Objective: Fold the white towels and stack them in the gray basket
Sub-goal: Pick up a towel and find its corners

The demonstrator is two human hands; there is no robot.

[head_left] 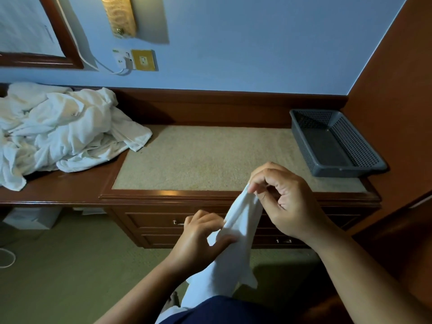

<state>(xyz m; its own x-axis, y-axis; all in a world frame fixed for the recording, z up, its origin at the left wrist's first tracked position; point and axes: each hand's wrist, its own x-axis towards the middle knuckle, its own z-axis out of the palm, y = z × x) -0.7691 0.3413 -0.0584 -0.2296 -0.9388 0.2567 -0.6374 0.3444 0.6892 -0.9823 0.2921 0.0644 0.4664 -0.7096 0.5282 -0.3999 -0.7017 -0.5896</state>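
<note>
A white towel (236, 232) hangs bunched in front of the desk's drawers, held by both hands. My right hand (287, 202) pinches its top corner between thumb and forefinger. Lower down, my left hand (201, 239) grips the towel's middle. A heap of crumpled white towels (63, 129) lies on the desk at the far left. The gray basket (336, 141), perforated and with nothing in it, stands at the desk's right end against the wooden side panel.
The wooden desk has a beige inlaid top (205, 157) between the heap and the basket. Drawers (163, 223) sit below its front edge. A white box (32, 218) rests on the green carpet under the desk's left part. Wall sockets (135, 59) hang above.
</note>
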